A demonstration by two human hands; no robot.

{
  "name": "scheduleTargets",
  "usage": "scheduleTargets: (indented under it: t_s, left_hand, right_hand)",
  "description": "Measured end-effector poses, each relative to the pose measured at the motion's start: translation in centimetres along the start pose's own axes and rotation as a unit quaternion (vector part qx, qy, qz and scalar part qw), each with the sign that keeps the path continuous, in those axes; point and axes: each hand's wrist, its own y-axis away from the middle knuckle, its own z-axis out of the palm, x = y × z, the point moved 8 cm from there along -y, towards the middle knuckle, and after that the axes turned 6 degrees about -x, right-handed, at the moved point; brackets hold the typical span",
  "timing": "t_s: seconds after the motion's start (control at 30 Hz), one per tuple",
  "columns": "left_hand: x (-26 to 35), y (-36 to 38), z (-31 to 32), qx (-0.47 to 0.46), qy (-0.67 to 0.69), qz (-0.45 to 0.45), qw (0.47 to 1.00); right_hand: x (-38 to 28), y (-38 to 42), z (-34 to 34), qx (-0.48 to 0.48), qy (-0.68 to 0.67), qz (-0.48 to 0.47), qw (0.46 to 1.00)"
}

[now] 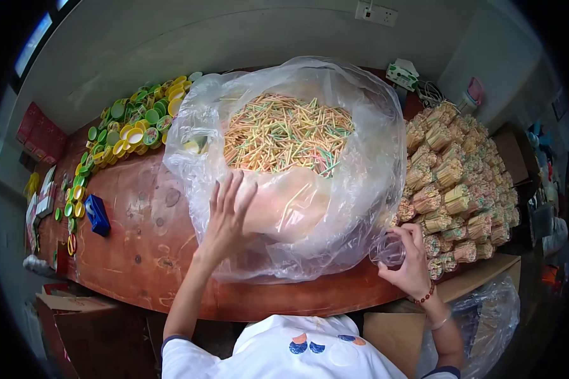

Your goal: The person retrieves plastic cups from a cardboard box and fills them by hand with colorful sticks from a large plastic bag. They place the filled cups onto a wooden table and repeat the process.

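Observation:
My left hand (226, 211) lies with fingers spread on the near side of a large clear plastic bag (189, 136). Inside the opened bag is a heap of short, thin pastel-coloured sticks (284, 132), and a few more lie on its near fold. At the bag's lower right, my right hand (409, 260) grips a small clear plastic container (389, 250) between thumb and fingers. The container looks see-through, with no sticks visible in it. Right beside this hand rises a big stack of stick bundles (456, 198).
Green and yellow round lids (129, 134) are piled at the left on the reddish-brown table (142, 221). A blue object (97, 215) and scissors with an orange handle (72, 244) lie near them. Cardboard boxes (95, 328) stand below the front edge. A green-and-white box (403, 74) sits behind.

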Motion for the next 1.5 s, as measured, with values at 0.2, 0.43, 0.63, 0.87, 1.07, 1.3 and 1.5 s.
scheduleTargets:
  t_s: [0.2, 0.43, 0.63, 0.87, 1.07, 1.3, 1.5]
  left_hand:
    - [-2.7, -2.4, 1.3, -0.132, 0.107, 0.027, 0.985]
    - [0.6, 6.3, 4.9, -0.246, 0.081, 0.034, 0.965]
    - [5.7, 9.6, 2.5, -0.274, 0.133, 0.057, 0.951]
    - [8.6, 13.0, 2.4, -0.310, 0.111, 0.042, 0.943]
    - [9.9, 15.4, 1.8, -0.330, 0.144, 0.036, 0.932]
    - [9.0, 15.1, -1.1, -0.451, 0.200, -0.028, 0.869]
    - [9.1, 12.3, -3.4, -0.422, 0.319, 0.024, 0.849]
  right_hand:
    - [-4.5, -7.4, 3.7, -0.038, 0.014, -0.155, 0.987]
    - [-5.8, -8.3, 7.0, -0.224, -0.043, -0.146, 0.962]
    - [-6.2, -5.8, 8.4, -0.233, 0.030, -0.157, 0.959]
    - [-6.2, -2.8, 9.2, -0.244, 0.048, -0.192, 0.949]
    - [-6.7, -1.5, 9.6, -0.301, 0.023, -0.180, 0.936]
    - [-7.6, -2.3, 9.1, -0.406, -0.013, -0.151, 0.901]
    - [-4.8, 0.3, 7.9, -0.533, -0.036, -0.041, 0.844]
